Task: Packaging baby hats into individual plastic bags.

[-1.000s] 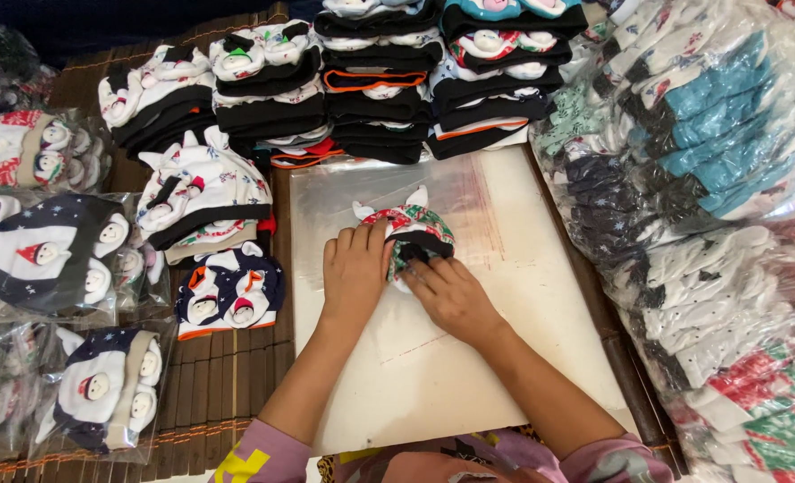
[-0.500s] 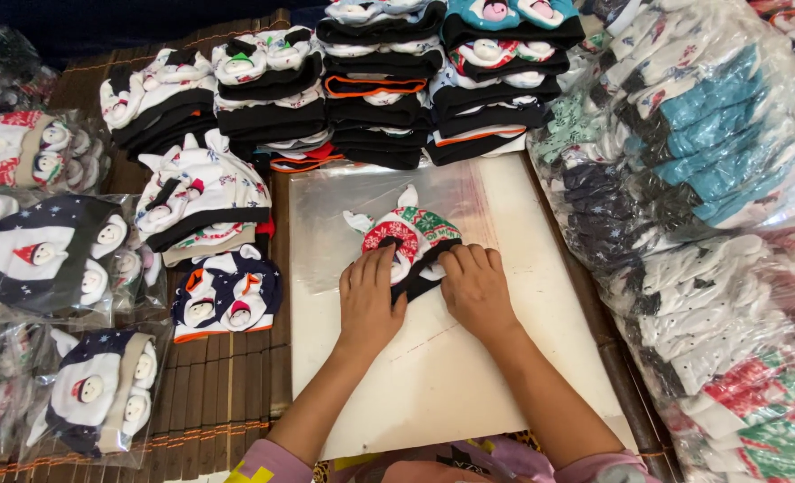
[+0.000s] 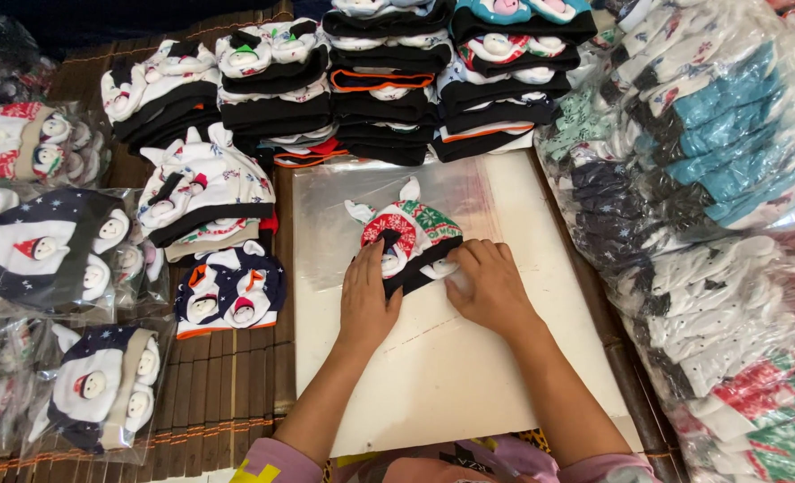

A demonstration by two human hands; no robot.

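Two hands press flat on one small knitted hat (image 3: 406, 234), red, green and white with two white ears, which lies on a clear plastic bag (image 3: 344, 215) spread over the far part of a white board (image 3: 469, 376). The left hand (image 3: 367, 295) lies palm down on the hat's near-left edge, fingers extended toward the far side; the right hand (image 3: 487, 286) lies palm down at its near-right corner over the dark brim. Neither hand is clenched or grasping; both are spread, holding the hat down. The hat sits just beyond both hands, slightly to the left of the board's middle, its long axis running from far-left ears to near-right brim. Both hands touch it, so neither is clearly nearer. Stacks of folded hats (image 3: 389, 80) stand further off, and bagged bundles (image 3: 710, 179) lie to the right.
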